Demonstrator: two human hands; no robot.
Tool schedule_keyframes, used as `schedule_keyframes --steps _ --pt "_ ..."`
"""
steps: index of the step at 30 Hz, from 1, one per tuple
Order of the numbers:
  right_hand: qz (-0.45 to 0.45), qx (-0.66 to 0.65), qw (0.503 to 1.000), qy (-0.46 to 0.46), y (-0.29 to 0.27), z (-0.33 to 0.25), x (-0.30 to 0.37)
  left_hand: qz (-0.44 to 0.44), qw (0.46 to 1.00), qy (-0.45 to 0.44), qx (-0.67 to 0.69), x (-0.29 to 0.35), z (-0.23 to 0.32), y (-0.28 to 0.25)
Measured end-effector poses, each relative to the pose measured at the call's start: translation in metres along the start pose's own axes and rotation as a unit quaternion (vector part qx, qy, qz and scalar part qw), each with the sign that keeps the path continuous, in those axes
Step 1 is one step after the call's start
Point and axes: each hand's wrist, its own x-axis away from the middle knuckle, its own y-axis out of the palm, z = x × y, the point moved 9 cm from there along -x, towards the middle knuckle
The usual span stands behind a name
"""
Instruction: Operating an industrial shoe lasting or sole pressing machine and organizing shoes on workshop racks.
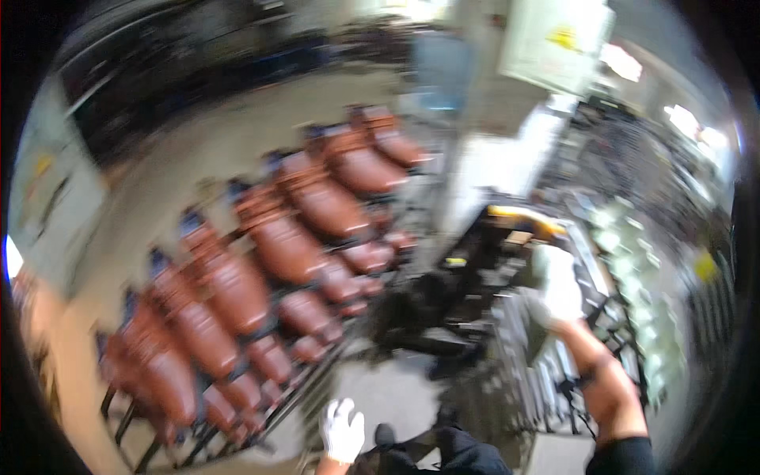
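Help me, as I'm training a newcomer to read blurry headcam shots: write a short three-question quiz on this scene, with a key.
1. What colour are the rounded parts lined up on the dark rack?
A) pale green
B) reddish-brown
C) bright blue

2. True or false: the left hand is bare.

3. Which hand is nearer the yellow curved piece?

Key:
1. B
2. False; the left hand wears a white glove.
3. The right hand; blur hides whether it touches the piece.
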Motion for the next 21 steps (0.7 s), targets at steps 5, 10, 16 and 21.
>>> schedule_keyframes --steps 5,10,16,21 --pt "-0.093 -0.108 0.982 0.121 -0.011 0.034 -0.034 -0.155 0.946 0.147 0.243 -0.034 0.204 0.073" --pt "-0.089 -0.717 0.679 0.126 -0.005 0.134 0.014 -0.466 0.521 -0.223 0.679 -0.042 0.348 0.202" --pt "0.031 -0.626 0.741 0.242 0.111 0.214 0.093 -0.377 0.749 -0.225 0.495 -0.054 0.356 0.308" --pt "0.034 -0.384 0.866 0.319 0.172 0.331 0.078 -0.533 0.703 -0.181 0.435 -0.03 0.361 0.382"
